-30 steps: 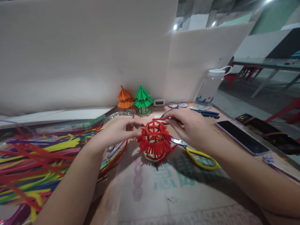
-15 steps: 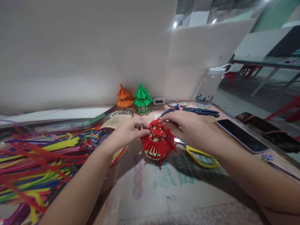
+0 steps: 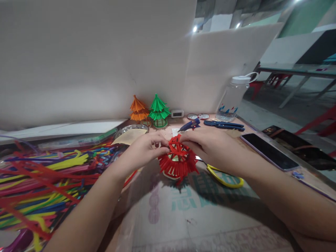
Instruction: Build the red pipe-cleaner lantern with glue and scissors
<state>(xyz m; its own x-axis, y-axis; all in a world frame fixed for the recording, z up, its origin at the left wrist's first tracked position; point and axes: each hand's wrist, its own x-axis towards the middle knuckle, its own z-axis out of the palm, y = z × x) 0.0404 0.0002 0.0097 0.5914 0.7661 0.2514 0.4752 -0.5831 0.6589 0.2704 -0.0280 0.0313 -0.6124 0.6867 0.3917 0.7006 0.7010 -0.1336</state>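
Right now both hands meet at the center of the frame on a small red lantern-like model standing on the desk: the left hand pinches its upper rim from the left, the right hand pinches it from the right, each grip closed on the thin red strips. Squeezing too hard could, I judge, crush the light open frame or bend its stiff fringe. Yellow-handled scissors lie just right of it; glossy coloured strips pile at the left; orange and green pleated models stand behind
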